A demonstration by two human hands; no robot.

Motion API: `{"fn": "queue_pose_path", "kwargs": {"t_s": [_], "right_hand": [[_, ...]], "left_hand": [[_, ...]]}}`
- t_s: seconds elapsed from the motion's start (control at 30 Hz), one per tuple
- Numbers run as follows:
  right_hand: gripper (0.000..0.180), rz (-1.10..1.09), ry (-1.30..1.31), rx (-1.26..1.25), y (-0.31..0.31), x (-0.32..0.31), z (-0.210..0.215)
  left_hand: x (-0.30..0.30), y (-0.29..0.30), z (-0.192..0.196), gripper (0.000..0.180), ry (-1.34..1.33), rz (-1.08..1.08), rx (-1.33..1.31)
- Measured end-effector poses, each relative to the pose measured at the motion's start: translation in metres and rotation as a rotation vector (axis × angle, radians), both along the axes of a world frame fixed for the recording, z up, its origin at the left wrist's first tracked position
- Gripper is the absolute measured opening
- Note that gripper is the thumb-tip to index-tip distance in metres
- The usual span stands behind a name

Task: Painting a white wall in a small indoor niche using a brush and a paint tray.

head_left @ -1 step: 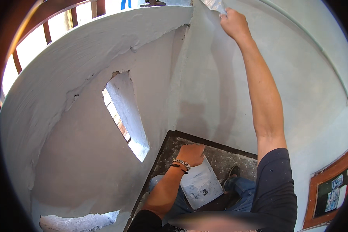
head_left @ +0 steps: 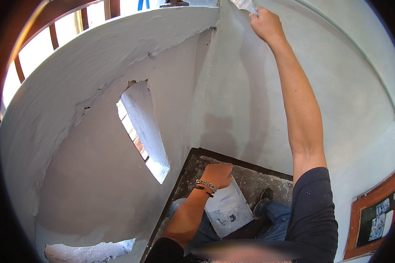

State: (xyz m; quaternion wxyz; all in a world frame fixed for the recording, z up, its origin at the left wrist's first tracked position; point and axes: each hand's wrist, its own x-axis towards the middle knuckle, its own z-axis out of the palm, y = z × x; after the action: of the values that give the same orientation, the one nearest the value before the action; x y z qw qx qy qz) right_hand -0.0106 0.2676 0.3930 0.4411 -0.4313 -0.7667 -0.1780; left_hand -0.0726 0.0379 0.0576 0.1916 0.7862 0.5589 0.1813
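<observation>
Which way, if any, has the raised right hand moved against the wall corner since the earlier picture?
No. The right hand sits at the same spot just right of the wall corner, pressing a tool to the wall.

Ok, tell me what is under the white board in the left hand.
The left hand holds a paint-smeared white board flat at its top edge. Beneath it show blue-jeaned legs, a dark shoe and a gritty dark floor. The floor directly under the board is hidden.

- I see a flat plaster board (head_left: 227, 209), smeared white, held low near my knees, tilted, its upper edge under my left hand.
- A plastering blade (head_left: 245, 5), whitish-grey, is pressed high against the white wall, mostly cut off by the picture's top edge.
</observation>
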Motion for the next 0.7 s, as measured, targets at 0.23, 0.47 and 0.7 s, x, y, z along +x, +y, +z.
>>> {"fn": "queue_pose_path", "kwargs": {"t_s": [0.23,0.47,0.7], "right_hand": [[0.038,0.045,-0.164,-0.100,0.005,0.004,-0.001],[0.032,-0.008,-0.003,-0.012,-0.006,-0.010,0.018],[0.030,-0.011,-0.200,-0.119,-0.009,0.000,-0.002]], "left_hand": [[-0.001,-0.003,0.000,0.022,-0.006,0.011,0.013],[0.006,0.001,0.001,0.026,0.018,-0.025,-0.045],[0.008,-0.004,0.001,0.024,0.025,-0.003,-0.007]]}}
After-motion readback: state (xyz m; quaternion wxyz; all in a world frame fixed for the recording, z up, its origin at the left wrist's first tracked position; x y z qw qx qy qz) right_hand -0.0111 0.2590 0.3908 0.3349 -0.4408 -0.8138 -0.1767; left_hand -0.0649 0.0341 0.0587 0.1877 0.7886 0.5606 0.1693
